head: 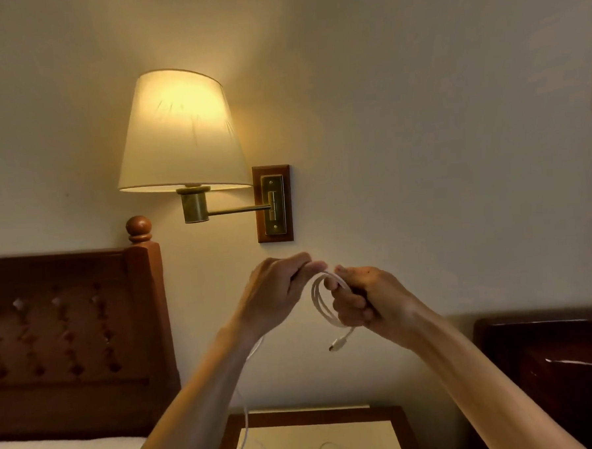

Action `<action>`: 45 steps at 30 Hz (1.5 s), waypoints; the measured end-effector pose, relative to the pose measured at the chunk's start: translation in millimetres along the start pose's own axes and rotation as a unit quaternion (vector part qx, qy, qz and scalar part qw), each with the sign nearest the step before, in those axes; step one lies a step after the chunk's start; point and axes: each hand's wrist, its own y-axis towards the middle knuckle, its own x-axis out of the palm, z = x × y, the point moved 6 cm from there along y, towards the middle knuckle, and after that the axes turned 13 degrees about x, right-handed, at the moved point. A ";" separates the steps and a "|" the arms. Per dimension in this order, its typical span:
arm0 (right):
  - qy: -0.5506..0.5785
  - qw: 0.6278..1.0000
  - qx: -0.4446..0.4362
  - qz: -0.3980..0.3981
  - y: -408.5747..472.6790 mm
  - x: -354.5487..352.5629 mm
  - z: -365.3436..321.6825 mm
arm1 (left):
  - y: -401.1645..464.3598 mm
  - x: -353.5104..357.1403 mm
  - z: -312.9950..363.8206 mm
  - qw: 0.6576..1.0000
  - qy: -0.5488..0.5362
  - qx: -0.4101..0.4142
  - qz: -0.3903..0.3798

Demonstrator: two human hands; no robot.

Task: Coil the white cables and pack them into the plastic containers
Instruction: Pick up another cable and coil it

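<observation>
**Cable coiled in mid-air above the nightstand**

Against the plain cream wall, beside the dark carved wooden headboard [63,325], a lit wall lamp with a cream fabric shade [180,131] glows over the work. Below it, at the bottom edge of the view, the wooden nightstand with a pale top panel [319,436] carries loose white cable strands near its front edge; no plastic container is in view.

Both forearms are raised well above the nightstand, probably so the slack can hang free rather than drag and tangle. The right hand [363,296] has its fingers curled around a small coil of thin white cable [321,300], acting as the holder that keeps the loops together. The left hand [277,287] pinches the strand at the top of the coil, just beside the right hand, seemingly feeding the next loop. From the left hand the uncoiled length trails down past the wrist toward the nightstand.

A short tail ending in a small white and metal plug [336,344] dangles under the coil, left outside the loops.
</observation>
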 end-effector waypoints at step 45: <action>0.236 0.969 -0.024 -0.075 -0.1 -35.1 -24.7 | -116.3 98.5 -38.9 0.939 -0.225 -0.260 0.035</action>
